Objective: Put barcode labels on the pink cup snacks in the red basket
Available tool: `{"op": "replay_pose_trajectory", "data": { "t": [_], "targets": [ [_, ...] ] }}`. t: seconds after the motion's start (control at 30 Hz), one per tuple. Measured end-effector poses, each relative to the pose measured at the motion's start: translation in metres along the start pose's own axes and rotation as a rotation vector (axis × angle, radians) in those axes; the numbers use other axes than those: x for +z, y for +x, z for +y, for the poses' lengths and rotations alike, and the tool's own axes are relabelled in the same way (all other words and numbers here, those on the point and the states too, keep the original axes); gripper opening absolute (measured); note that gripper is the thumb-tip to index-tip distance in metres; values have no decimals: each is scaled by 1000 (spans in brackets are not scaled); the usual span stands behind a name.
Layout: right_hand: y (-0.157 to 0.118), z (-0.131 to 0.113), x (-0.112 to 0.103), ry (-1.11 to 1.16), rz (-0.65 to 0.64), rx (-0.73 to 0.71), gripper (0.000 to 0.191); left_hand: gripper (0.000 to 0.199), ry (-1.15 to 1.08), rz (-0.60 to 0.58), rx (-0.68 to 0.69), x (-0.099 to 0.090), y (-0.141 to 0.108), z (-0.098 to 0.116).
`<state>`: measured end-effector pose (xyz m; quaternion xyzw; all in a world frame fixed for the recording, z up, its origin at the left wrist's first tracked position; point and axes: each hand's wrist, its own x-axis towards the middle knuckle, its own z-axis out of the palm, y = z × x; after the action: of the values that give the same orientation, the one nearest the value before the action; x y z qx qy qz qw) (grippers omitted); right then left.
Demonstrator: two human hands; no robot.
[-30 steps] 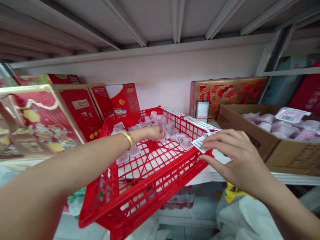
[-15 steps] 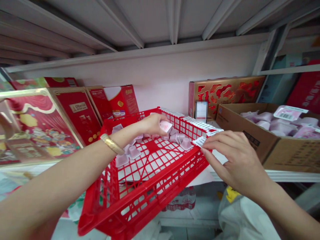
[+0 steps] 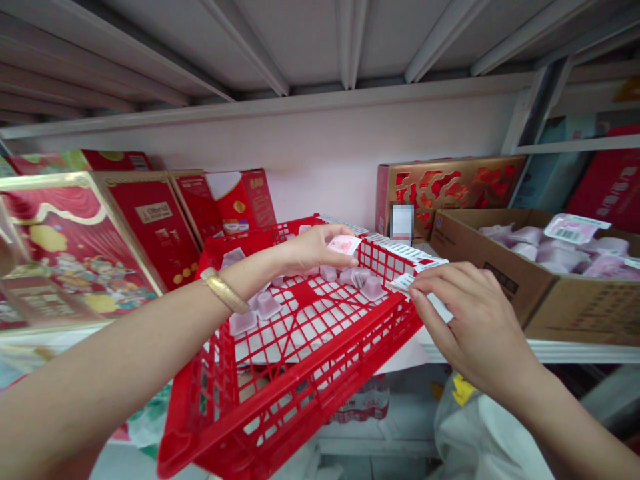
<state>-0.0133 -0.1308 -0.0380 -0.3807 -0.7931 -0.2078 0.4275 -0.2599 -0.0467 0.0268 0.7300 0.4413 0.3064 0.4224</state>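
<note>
My left hand (image 3: 315, 250), with a gold bracelet on its wrist, is closed on a small pink-lidded cup (image 3: 343, 245) above the far side of a red plastic basket (image 3: 240, 413). Several pale pink cups (image 3: 269, 305) lie inside the basket, mostly along its left and far sides. At the basket's right corner, the thumb and fingertips of my right hand (image 3: 460, 307) pinch the end of a barcode label strip (image 3: 404, 283). More of these white barcode labels (image 3: 400, 249) lie along the basket's right rim.
A cardboard box (image 3: 493, 273) holding more pink cups stands on the shelf at right. Red and gold gift boxes (image 3: 140, 227) line the left, and a gold box (image 3: 455, 187) leans at the back. Overhead runs a metal shelf (image 3: 310, 40); wrapped bottles (image 3: 365, 400) sit below.
The left hand has lifted the cup slightly and moved it right, toward the basket's labelled rim. My right hand has shifted a little to the right with the label strip.
</note>
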Motion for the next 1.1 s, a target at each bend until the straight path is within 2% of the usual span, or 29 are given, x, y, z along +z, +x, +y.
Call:
{"op": "replay_pose_trajectory", "data": {
  "t": [0.13,0.23,0.4,0.53,0.77,0.87,0.97,1.1],
  "targets": [
    [2,-1,2,-17,0,22,19,54,-23,-56,-35,5,-2,4],
    [2,0,3,-14,-22,43,21,50,57,-68,-46,8,-3,5],
    [2,0,5,-7,-13,44,21,46,228,-100,35,9,-3,7],
    [6,0,6,-36,-24,54,24,42,228,-153,99,10,-5,10],
    [12,4,12,-51,-7,80,23,35,171,-208,83,12,-9,12],
    [16,6,10,76,36,122,21,39,109,-238,63,10,-10,10],
    [20,5,6,291,85,185,18,46,51,-273,102,8,-10,8],
    [25,-1,0,458,125,281,14,40,24,-335,102,10,-12,11]
  ]
}}
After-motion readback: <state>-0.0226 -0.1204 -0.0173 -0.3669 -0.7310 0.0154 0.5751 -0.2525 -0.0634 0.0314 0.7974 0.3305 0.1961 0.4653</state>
